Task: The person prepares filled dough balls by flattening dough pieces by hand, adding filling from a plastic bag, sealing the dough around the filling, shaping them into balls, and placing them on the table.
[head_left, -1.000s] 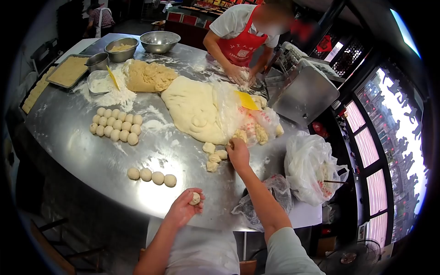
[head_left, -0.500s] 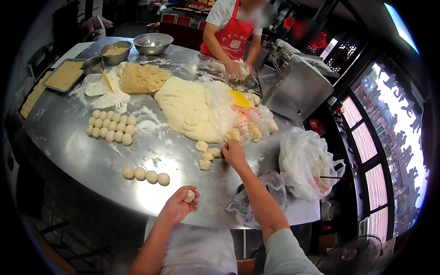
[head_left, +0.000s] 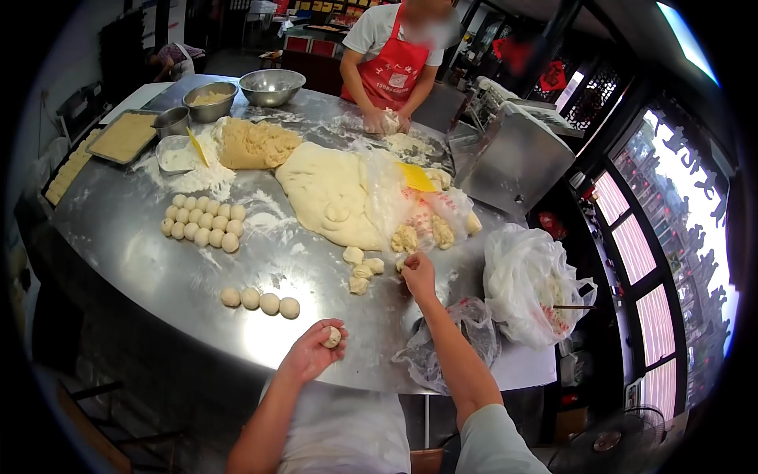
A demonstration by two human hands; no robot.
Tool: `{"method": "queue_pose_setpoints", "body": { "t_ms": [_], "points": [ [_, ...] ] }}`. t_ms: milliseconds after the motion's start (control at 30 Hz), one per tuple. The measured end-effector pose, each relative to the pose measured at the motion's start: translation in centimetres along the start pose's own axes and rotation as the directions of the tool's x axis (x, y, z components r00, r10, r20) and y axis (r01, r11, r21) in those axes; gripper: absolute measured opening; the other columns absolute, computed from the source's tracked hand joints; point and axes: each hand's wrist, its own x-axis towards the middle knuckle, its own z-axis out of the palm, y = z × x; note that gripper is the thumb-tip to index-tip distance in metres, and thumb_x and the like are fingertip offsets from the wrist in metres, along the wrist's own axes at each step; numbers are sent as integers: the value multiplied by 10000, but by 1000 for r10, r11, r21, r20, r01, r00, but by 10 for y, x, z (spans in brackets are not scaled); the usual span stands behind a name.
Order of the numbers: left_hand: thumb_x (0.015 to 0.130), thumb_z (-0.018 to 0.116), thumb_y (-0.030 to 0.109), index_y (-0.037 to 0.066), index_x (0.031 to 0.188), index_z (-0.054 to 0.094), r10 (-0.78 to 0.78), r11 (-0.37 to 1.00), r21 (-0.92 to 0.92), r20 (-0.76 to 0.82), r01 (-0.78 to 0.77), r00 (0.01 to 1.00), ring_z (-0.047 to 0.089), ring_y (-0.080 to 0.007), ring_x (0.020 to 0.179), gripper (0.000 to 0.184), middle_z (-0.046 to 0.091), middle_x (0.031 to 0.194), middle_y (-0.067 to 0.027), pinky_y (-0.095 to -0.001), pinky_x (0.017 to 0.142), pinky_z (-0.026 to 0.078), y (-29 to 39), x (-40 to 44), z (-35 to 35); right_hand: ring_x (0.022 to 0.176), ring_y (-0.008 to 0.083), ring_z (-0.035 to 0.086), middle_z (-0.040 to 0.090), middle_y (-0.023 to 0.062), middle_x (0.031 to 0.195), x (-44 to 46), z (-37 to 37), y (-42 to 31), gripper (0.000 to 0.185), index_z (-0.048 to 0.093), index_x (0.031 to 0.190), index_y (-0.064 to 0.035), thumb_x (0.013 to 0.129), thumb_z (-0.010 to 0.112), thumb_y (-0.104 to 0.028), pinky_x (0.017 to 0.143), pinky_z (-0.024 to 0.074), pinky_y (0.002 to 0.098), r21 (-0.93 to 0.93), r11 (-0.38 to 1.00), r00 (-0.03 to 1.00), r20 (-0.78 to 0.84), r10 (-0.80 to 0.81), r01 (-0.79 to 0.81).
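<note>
My left hand (head_left: 310, 353) is palm up near the front edge of the steel table, its fingers curled round a dough ball (head_left: 332, 337). My right hand (head_left: 419, 278) pinches a small pale yellow lump (head_left: 401, 264), partly hidden by the fingers. Just beyond it lie a crumbly yellowish lump (head_left: 405, 238) and a second crumbly lump (head_left: 443, 232), by a clear plastic sheet (head_left: 379, 189). Small cut dough pieces (head_left: 360, 272) lie left of my right hand. A short row of dough balls (head_left: 269, 303) and a larger group of dough balls (head_left: 203, 220) sit farther left.
A big dough slab (head_left: 324, 193) covers the table's middle, with a yellow scraper (head_left: 416, 178) beside it. Steel bowls (head_left: 272, 87), flour (head_left: 201, 186) and a tray (head_left: 122, 136) stand at the back left. Plastic bags (head_left: 525, 276) lie right. Opposite, a co-worker in a red apron (head_left: 395, 75) handles dough.
My right hand has drawn back slightly from the crumbly lump, a small piece now between its fingers. My left hand still holds the dough ball. The camera view has shifted a little.
</note>
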Motion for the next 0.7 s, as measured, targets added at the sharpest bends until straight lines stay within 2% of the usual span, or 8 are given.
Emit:
{"method": "queue_pose_setpoints", "body": {
  "t_ms": [33, 133, 233, 333, 433, 700],
  "points": [
    [1039, 566, 158, 37, 1329, 566, 0, 1000, 7, 2, 0, 1000, 635, -232, 1009, 314, 650, 1176, -133, -391, 888, 528, 0, 0, 1, 694, 256, 672, 676, 139, 748, -3, -2, 0, 159, 692, 951, 12, 804, 660, -40, 677, 527, 364, -15, 1000, 1000, 0, -13, 13],
    [1042, 552, 153, 36, 1333, 562, 3, 1000, 8, 4, -3, 1000, 634, -226, 1009, 313, 649, 1184, -130, -390, 890, 524, 0, -2, 0, 844, 374, 694, 714, 196, 871, -9, -7, 1, 236, 714, 1027, -20, 811, 626, -52, 790, 548, 433, -180, 976, 986, 132, -103, 126],
    [1040, 554, 153, 34, 1339, 558, 4, 1000, -10, 16, -4, 1000, 635, -229, 1010, 322, 650, 1188, -133, -391, 894, 525, 0, 0, -1, 796, 314, 688, 710, 165, 856, -15, -5, 0, 224, 702, 1046, -27, 846, 600, -31, 753, 536, 399, -232, 959, 984, 111, -139, 162],
    [1039, 553, 154, 34, 1346, 553, 7, 999, -33, 32, -6, 999, 636, -229, 1013, 330, 650, 1192, -133, -389, 899, 526, 1, -1, -1, 878, 357, 685, 707, 185, 905, -20, -4, -7, 192, 695, 1011, -26, 847, 596, -29, 793, 534, 431, -264, 954, 988, 102, -119, 143],
    [1041, 567, 171, 38, 1350, 549, -1, 999, -54, 29, 2, 1000, 637, -222, 1015, 337, 649, 1193, -128, -385, 903, 528, 1, -2, -1, 968, 414, 648, 671, 205, 1019, -23, -4, -15, 172, 663, 1011, -33, 847, 623, -63, 842, 524, 493, -321, 933, 983, 132, -128, 165],
    [1007, 673, 162, 47, 1351, 548, 20, 998, 60, 29, -22, 999, 639, -196, 1006, 384, 650, 1191, -103, -362, 892, 533, -2, 0, -4, 932, 423, 645, 669, 199, 1006, -36, -2, -27, 181, 612, 1018, -27, 874, 691, -102, 809, 512, 481, -364, 911, 978, 144, -149, 192]
  ]
}}
